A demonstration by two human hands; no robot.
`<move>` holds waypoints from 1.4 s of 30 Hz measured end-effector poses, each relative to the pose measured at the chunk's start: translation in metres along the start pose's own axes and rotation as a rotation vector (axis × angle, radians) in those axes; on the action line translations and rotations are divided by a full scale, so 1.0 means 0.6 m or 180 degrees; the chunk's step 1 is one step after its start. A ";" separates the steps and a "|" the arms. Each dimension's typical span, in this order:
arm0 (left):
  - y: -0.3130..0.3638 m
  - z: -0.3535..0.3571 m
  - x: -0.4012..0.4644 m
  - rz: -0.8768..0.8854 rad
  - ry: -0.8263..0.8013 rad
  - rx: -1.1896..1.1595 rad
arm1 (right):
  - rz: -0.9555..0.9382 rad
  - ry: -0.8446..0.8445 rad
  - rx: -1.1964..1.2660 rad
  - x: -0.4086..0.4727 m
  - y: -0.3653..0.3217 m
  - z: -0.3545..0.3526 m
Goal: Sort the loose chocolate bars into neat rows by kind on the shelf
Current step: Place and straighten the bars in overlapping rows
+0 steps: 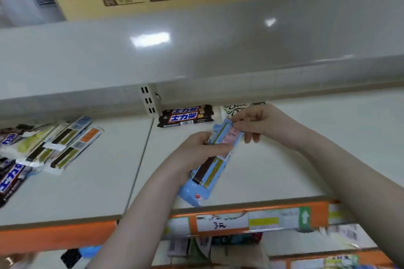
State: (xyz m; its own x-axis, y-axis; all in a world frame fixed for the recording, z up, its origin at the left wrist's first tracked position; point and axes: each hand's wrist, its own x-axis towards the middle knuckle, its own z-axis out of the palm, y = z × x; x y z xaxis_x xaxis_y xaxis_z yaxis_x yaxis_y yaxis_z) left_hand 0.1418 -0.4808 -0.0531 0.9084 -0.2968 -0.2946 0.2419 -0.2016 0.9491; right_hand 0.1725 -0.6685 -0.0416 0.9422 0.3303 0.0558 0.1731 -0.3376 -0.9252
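Observation:
Both hands hold a small stack of light-blue chocolate bars (209,172) above the white shelf (273,159), near its front edge. My left hand (203,148) grips the stack around its middle. My right hand (255,122) pinches its far end, where a pink patch shows. At the back of the shelf lie two dark Snickers bars (185,116) side by side, with white Dove bars (235,108) to their right, partly hidden by my right hand. A loose pile of mixed bars (50,146) lies at the far left.
The upper shelf's underside (196,50) hangs low over the work area. A slotted upright (149,100) and a seam divide the shelf into left and right sections. An orange price rail with labels (240,220) runs along the front edge; more goods sit below.

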 end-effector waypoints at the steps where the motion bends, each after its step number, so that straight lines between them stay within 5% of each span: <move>1: 0.005 0.026 0.009 0.0030 0.0003 -0.0052 | 0.0046 -0.0032 0.0138 -0.006 0.010 -0.023; 7: 0.042 0.187 0.051 0.0157 0.0030 -0.0471 | 0.0352 0.0315 0.0895 -0.058 0.072 -0.190; 13: 0.057 0.253 0.083 -0.0014 0.0379 -0.1078 | 0.0403 0.0672 0.0688 -0.073 0.110 -0.300; 20: 0.073 0.269 0.101 -0.0277 0.0433 -0.1126 | 0.0050 -0.0092 0.0656 -0.097 0.145 -0.328; 27: 0.073 0.278 0.107 -0.0422 0.0365 -0.1221 | -0.0686 0.0357 -0.0197 -0.094 0.142 -0.310; 42: 0.039 0.292 0.112 0.0225 0.0847 -0.1200 | -0.0060 0.0190 -0.0190 -0.116 0.157 -0.313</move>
State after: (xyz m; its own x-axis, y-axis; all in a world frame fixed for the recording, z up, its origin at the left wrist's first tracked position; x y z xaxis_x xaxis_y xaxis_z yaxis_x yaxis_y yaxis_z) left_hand 0.1488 -0.6687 -0.0705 0.9711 -0.0377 -0.2356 0.2385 0.1785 0.9546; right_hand 0.1773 -0.8886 -0.0620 0.9538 0.2845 0.0968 0.2060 -0.3844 -0.8999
